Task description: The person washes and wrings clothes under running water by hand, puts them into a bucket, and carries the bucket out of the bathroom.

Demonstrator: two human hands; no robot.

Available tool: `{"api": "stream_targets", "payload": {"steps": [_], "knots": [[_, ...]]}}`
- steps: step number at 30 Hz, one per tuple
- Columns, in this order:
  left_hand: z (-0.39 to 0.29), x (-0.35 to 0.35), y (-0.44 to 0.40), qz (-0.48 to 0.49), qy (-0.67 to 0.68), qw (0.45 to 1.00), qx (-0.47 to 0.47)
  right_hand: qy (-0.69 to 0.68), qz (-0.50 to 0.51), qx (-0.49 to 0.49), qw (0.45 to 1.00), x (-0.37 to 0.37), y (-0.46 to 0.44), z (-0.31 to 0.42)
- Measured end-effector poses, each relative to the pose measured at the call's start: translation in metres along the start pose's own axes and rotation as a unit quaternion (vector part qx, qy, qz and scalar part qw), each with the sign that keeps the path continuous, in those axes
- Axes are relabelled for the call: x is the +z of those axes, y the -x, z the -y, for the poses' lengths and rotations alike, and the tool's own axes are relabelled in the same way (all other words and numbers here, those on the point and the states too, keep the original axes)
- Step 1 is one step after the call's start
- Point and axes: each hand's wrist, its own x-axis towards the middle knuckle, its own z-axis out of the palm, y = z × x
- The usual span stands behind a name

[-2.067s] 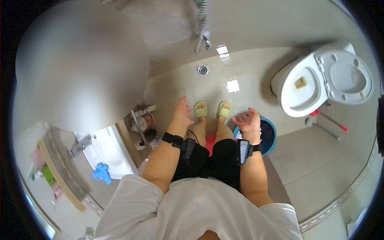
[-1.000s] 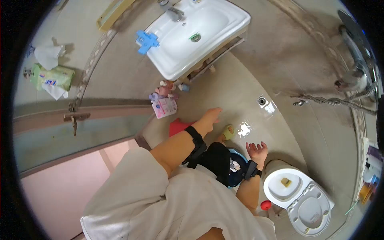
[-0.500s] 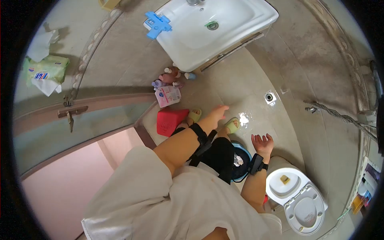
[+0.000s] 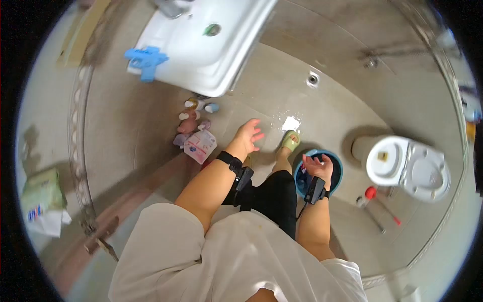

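My left hand [image 4: 247, 136] hangs above the tiled floor with its fingers apart and nothing in it. Over the rim of a blue bucket [image 4: 340, 168], my right hand [image 4: 318, 165] is turned up, fingers loosely curled and apart, holding nothing. Dark cloth [image 4: 303, 180] lies inside the bucket, partly hidden by that hand. Both wrists carry black straps with small devices. A green slipper [image 4: 290, 139] is on one foot, between the two hands.
A white sink [image 4: 201, 65] with a blue plastic item [image 4: 147, 61] on its edge is upper left. Several bottles and a pink-and-white jug [image 4: 200, 146] stand below it. At right are a toilet [image 4: 387, 160], a red plunger [image 4: 371, 192] and a floor drain [image 4: 313, 79].
My view has turned rightward, so the sink has slid left and the toilet has risen in view. The bucket shows more fully. My right hand now appears over it; the left fingers look more spread.
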Motion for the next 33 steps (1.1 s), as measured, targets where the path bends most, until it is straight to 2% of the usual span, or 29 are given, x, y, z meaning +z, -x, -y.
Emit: {"api": "stream_targets", "payload": {"steps": [3, 9, 12, 17, 21, 25, 27, 28, 29, 31, 33], "knots": [[0.011, 0.013, -0.011, 0.012, -0.046, 0.999, -0.019, -0.127, -0.027, 0.014, 0.991, -0.034, 0.024, -0.011], [0.06, 0.063, -0.041, 0.057, -0.167, 0.982, -0.069, -0.297, -0.091, -0.001, 0.95, -0.121, 0.02, -0.005], [0.096, 0.088, -0.061, 0.068, -0.226, 0.967, -0.093, -0.406, -0.104, 0.016, 0.908, -0.17, -0.007, -0.009], [0.187, 0.133, -0.12, 0.079, -0.245, 0.954, -0.153, -0.516, -0.112, 0.035, 0.849, -0.238, -0.064, -0.011], [0.247, 0.148, -0.181, 0.031, -0.291, 0.943, -0.161, -0.541, -0.115, 0.05, 0.832, -0.275, -0.122, -0.007], [0.277, 0.148, -0.245, -0.038, -0.337, 0.931, -0.136, -0.541, -0.12, 0.055, 0.831, -0.303, -0.197, -0.001], [0.287, 0.146, -0.273, -0.058, -0.363, 0.922, -0.12, -0.513, -0.11, 0.069, 0.849, -0.309, -0.225, 0.004], [0.292, 0.147, -0.284, -0.049, -0.389, 0.912, -0.116, -0.503, -0.041, 0.061, 0.861, -0.314, -0.231, 0.004], [0.297, 0.147, -0.295, -0.041, -0.414, 0.902, -0.113, -0.512, -0.046, 0.067, 0.855, -0.317, -0.244, 0.003], [0.307, 0.147, -0.321, -0.029, -0.451, 0.886, -0.102, -0.424, 0.047, -0.018, 0.904, -0.324, -0.267, 0.001], [0.31, 0.149, -0.338, -0.012, -0.484, 0.87, -0.091, -0.414, 0.043, -0.034, 0.908, -0.334, -0.288, 0.0]]}}
